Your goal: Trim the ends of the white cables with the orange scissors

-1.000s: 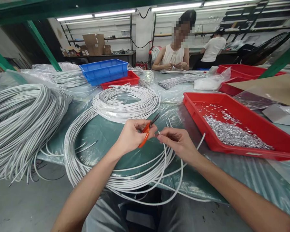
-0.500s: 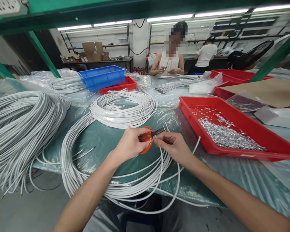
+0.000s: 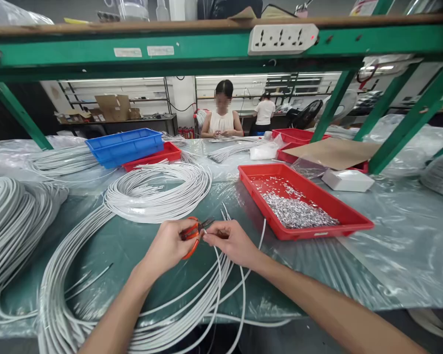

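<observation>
My left hand [image 3: 169, 244] is closed around orange-handled pliers [image 3: 192, 251], their dark jaws pointing to the right. Close beside the jaws, my right hand [image 3: 232, 242] pinches the end of a white cable [image 3: 218, 275] between thumb and fingertips. The tip of that cable is largely hidden by the fingers. Below both hands a loose bundle of white cables [image 3: 177, 330] curves across the green, plastic-covered table [image 3: 133, 255]. Just beyond the hands lies a coil of white cables [image 3: 158, 211].
A red tray [image 3: 354, 222] of small shiny metal pieces [image 3: 299, 210] stands to the right. Thick cable bundles [image 3: 15, 221] lie left. A blue tray [image 3: 125, 147] rests on a red one at the back. A green frame [image 3: 206, 51] crosses overhead; a co-worker [image 3: 222, 123] sits opposite.
The head view has tilted up and turned right, so the scene sits lower and further left. Both hands keep their hold on the pliers and the cable.
</observation>
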The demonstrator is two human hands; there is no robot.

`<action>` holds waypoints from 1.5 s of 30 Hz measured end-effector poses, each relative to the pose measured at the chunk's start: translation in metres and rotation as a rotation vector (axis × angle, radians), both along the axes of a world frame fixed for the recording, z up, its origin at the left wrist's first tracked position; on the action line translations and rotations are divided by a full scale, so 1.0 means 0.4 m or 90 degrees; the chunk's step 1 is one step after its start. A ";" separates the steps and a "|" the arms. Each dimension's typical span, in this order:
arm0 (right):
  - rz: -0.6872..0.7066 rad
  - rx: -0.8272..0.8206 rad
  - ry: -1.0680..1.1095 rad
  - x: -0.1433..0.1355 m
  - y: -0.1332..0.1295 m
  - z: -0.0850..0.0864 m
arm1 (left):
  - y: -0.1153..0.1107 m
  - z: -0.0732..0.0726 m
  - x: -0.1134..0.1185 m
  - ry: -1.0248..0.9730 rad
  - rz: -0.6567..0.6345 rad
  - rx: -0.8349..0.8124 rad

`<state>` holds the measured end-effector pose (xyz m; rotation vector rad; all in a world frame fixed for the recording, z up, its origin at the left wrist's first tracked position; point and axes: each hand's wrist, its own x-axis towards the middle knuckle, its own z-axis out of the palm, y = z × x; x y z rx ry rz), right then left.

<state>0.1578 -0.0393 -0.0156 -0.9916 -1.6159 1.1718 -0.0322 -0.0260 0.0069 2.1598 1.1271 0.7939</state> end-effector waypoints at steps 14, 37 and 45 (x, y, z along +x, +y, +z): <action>-0.084 0.040 0.025 0.001 0.005 0.013 | 0.007 -0.004 0.005 0.006 0.091 0.022; -0.165 0.180 -0.001 0.013 -0.007 0.013 | -0.011 0.010 0.000 0.034 0.017 -0.058; -0.157 0.236 -0.082 0.019 -0.005 0.010 | -0.003 0.007 -0.006 0.038 0.000 -0.070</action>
